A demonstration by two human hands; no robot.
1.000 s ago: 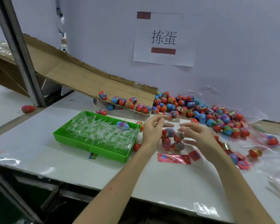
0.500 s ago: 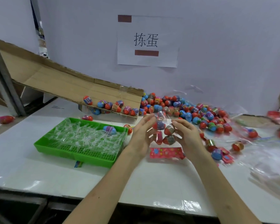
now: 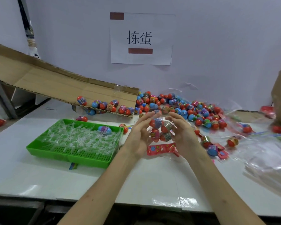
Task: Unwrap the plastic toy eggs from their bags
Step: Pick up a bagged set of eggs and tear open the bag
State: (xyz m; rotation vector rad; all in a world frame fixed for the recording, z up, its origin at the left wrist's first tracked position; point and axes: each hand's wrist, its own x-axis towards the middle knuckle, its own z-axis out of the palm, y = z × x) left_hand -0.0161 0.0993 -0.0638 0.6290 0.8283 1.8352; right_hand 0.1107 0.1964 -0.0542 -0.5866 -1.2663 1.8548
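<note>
Red-and-blue eggs (image 3: 185, 109), a clear bag (image 3: 161, 130) (red flowery header (image 3: 161, 147)), green tray (image 3: 68, 154), brown ramp (image 3: 55, 85), white table (image 3: 39, 176).

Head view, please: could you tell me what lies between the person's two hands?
In the head view, a clear bag of toy eggs sits between the left hand and right hand, its red card hanging below.

Bright, even overhead light with soft shadows, white glare patches on the glossy tabletop (image 3: 152, 184) front edge, slight overall softness, and wide-angle bending toward the frame edges.
</note>
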